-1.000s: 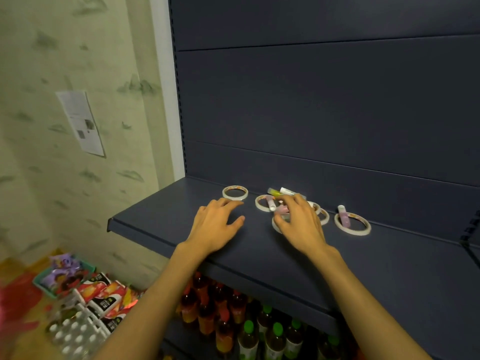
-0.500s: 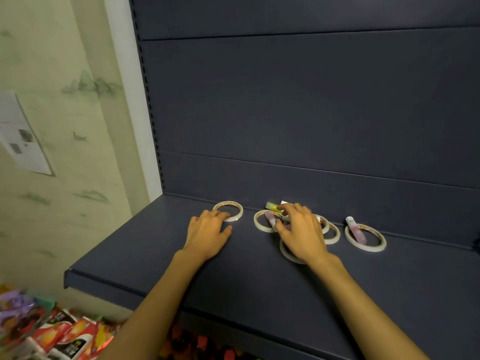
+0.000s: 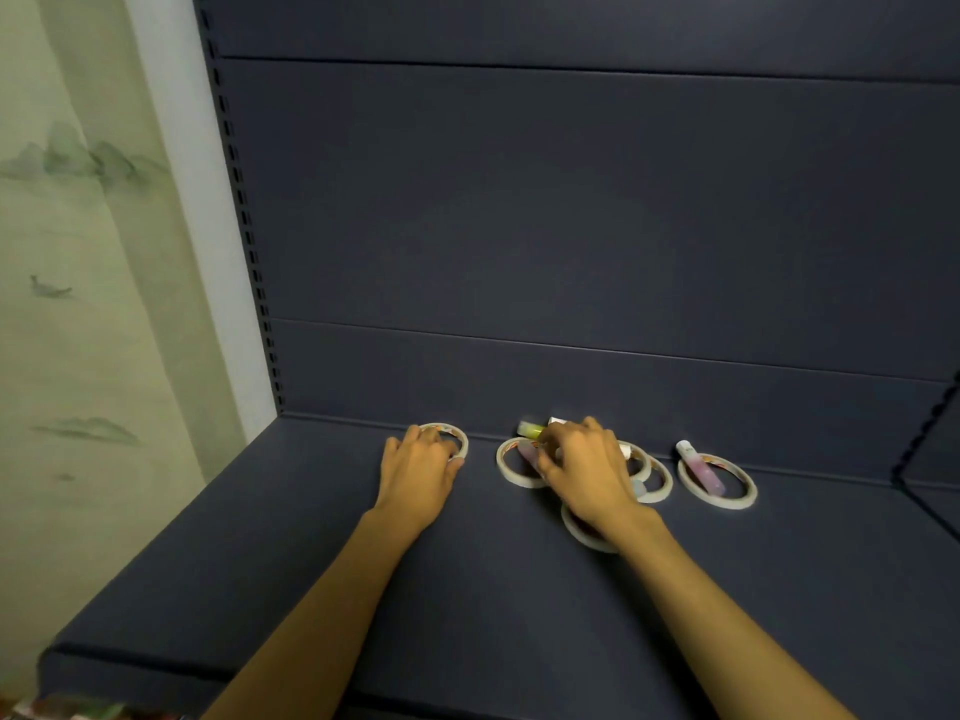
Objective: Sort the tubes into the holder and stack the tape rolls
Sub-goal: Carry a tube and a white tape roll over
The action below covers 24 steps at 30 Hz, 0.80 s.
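- The tubes lie scattered at the back of the dark shelf among flat tape rolls. A yellow-green tube lies at the far side of the cluster, its long axis running roughly left-right along the back panel.
- A pinkish tube lies across the tape roll just left of the right hand, its long axis pointing from back to front.
- The right hand sits over this cluster, fingers curled down onto the tubes. They seem to be closing on one, but whether they actually grip it, or which one, I cannot tell; the hand hides its own fingertips.
- The yellow-green tube pokes out to the left from under the right hand's fingers, so it lies beyond and left of them; this hand is plainly the nearer one for either tube.
- The left hand rests on the leftmost tape roll, fingers lying over the near rim, thumb beside it; a firm grip is not clear.
- More rolls: two overlapping ones just right of the right hand, one partly under its wrist.
- Well apart to the right, a purple tube with a white cap lies diagonally across another roll.
- No holder is in view.
- No brand or writing can be read; the roll cores show only blurred coloured print.
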Available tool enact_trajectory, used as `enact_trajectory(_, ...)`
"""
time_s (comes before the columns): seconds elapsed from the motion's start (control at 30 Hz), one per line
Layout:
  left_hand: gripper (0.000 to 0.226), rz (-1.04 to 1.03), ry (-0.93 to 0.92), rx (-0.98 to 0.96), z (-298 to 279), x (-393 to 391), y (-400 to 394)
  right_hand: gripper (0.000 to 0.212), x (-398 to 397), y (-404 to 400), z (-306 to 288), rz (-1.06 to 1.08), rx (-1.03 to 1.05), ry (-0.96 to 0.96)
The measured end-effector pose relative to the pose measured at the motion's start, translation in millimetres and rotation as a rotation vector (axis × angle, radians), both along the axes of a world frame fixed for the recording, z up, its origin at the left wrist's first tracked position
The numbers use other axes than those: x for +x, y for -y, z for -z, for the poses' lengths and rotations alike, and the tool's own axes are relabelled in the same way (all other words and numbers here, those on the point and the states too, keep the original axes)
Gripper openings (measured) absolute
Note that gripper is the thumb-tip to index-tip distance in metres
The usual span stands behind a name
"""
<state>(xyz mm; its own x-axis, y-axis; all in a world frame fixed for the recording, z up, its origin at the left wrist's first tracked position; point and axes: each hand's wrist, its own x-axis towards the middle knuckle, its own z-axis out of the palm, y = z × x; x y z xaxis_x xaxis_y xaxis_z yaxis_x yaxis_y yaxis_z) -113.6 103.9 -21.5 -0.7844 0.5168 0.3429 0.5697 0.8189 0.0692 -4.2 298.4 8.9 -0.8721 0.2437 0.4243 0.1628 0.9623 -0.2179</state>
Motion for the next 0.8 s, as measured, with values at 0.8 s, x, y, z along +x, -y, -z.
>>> enact_trajectory(0.8,0.017,0.317,-0.051,0.361,-12,31,-19,0.037,45,-13,6,0.118,-0.45,-0.204)
